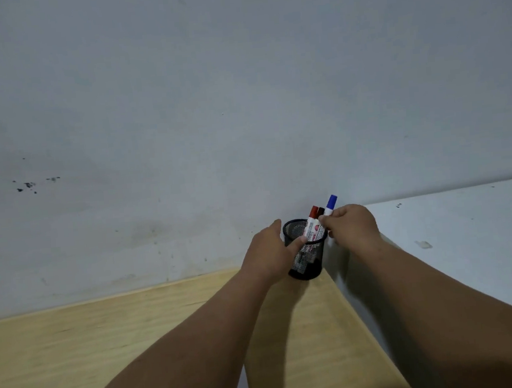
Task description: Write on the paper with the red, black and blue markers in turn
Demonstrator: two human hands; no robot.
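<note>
From the head camera, a person is reaching with both bare arms to the far edge of a pale wooden tabletop (107, 346), where a black wire-mesh pen cup (305, 256) is standing against a grey-white wall (209, 105). The left hand (271, 254) is wrapping around the cup's left side, thumb lying across the mesh near the rim, apparently steadying it so it does not tip or slide. The right hand (352, 227) is closing its fingertips on the white barrel of the blue-capped marker (331, 204), which is rising higher than the others, seemingly partway in or out of the cup. The red-capped marker (312, 220) and the black-capped marker (321, 214) are leaning together inside the cup, just left of the blue one. A white surface (469, 237) is lying to the right. No paper is showing in this view, so how far the writing has got cannot be told.
</note>
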